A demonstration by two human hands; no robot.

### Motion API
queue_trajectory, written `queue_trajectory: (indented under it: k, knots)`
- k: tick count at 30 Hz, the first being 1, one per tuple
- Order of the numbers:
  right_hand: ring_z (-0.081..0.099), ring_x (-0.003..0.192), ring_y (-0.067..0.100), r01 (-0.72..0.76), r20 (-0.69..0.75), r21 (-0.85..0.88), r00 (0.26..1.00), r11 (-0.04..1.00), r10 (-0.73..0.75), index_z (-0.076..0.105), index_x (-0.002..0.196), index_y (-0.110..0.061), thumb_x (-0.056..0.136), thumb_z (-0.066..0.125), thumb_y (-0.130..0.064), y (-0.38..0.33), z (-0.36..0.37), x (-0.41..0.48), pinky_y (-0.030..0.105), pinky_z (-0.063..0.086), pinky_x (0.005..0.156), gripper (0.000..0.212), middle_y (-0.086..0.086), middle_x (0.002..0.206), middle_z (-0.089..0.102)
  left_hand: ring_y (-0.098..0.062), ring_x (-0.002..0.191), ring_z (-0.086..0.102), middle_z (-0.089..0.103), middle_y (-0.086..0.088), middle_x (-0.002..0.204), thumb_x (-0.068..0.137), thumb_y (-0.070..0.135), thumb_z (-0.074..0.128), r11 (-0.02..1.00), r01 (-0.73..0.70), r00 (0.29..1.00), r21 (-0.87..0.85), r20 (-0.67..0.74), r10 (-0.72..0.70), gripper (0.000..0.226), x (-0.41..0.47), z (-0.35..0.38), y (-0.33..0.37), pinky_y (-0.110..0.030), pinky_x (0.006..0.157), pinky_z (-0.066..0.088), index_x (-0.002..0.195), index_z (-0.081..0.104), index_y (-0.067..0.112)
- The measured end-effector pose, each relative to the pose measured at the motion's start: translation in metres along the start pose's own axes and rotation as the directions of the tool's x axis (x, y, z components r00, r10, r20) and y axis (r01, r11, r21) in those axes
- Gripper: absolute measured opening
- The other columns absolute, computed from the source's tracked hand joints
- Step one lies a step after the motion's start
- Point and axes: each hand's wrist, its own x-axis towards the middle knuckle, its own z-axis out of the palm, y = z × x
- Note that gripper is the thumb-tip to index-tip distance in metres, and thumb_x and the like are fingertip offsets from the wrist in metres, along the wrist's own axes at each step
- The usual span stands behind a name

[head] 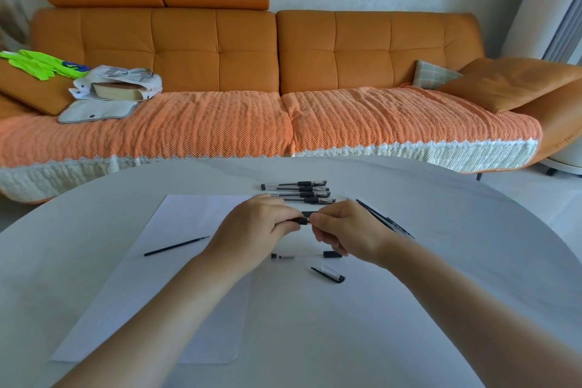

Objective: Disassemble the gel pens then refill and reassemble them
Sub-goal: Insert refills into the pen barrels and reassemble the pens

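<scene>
My left hand (pixel 252 225) and my right hand (pixel 346 230) meet above the white table (pixel 441 293), both gripping one gel pen (pixel 303 220) by its black grip section. Its ends are hidden in my fingers. Below them lies an empty clear pen barrel (pixel 299 256) with a black grip, and a loose pen cap (pixel 328 274) nearer to me. A loose black refill (pixel 176 246) rests on the sheet of white paper (pixel 151 293) at left. Several whole gel pens (pixel 299 191) lie in a row behind my hands. More black refills (pixel 385 218) lie at right, behind my right hand.
An orange sofa (pixel 252 72) with a knitted cover stands beyond the table's far edge. On its left end sit a bag with a book (pixel 116 88) and green gloves (pixel 37 64); cushions lie at its right end.
</scene>
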Motion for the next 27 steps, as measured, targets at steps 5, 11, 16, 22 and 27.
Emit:
queue_trajectory:
  k: [5,11,16,22,27]
  knots:
    - [0.042,0.055,0.020,0.015,-0.005,-0.063,1.000,0.998,-0.015,0.061,0.068,-0.014,0.102,0.047,-0.029,0.000,0.000,0.001,0.033,0.040,0.056,0.039,0.003,0.061,0.048,-0.006,0.079,0.052,0.056,0.014,0.089,0.094,0.034,0.060,0.998,0.060,0.997,-0.016,0.058,-0.059,0.017,-0.001,0.004,0.003,-0.025,0.066,0.044,0.109,0.068,0.034]
    - [0.045,0.056,0.019,-0.045,0.016,-0.083,0.999,0.996,0.046,0.067,0.076,-0.012,0.099,0.053,-0.033,0.001,-0.001,0.002,0.035,0.040,0.059,0.034,0.000,0.063,0.055,-0.007,0.072,0.050,0.055,0.015,0.087,0.092,0.032,0.065,0.998,0.048,0.998,0.030,0.042,-0.050,0.018,0.000,0.004,0.002,-0.022,0.059,0.039,0.108,0.071,0.038]
    - [0.051,0.057,0.011,-0.074,-0.115,-0.434,0.993,0.898,0.026,0.061,0.070,-0.020,0.085,0.066,-0.054,-0.001,-0.012,-0.008,0.027,0.044,0.057,0.037,-0.008,0.065,0.059,-0.004,0.091,0.055,0.063,0.021,0.107,0.097,0.040,0.053,0.981,0.169,0.975,0.095,0.126,-0.181,0.018,-0.004,0.000,-0.003,-0.024,0.073,0.044,0.112,0.061,0.040]
    - [0.061,0.073,0.003,-0.028,0.046,-0.668,0.996,0.743,0.079,0.072,0.083,-0.030,0.070,0.077,-0.057,0.000,-0.005,-0.033,0.023,0.050,0.065,0.031,-0.015,0.079,0.066,-0.002,0.091,0.057,0.065,0.020,0.102,0.097,0.045,0.050,0.978,0.171,0.971,0.120,0.150,-0.188,0.020,-0.010,-0.003,-0.002,-0.021,0.075,0.045,0.112,0.063,0.043]
    - [0.060,0.074,0.000,0.031,0.051,-0.583,0.999,0.812,-0.001,0.070,0.086,-0.031,0.080,0.073,-0.047,0.007,-0.011,-0.035,0.016,0.050,0.066,0.018,-0.017,0.088,0.065,-0.005,0.084,0.056,0.062,0.013,0.093,0.099,0.034,0.050,0.981,0.196,0.962,0.010,0.192,-0.194,0.019,-0.008,-0.005,-0.001,-0.033,0.079,0.050,0.106,0.067,0.029]
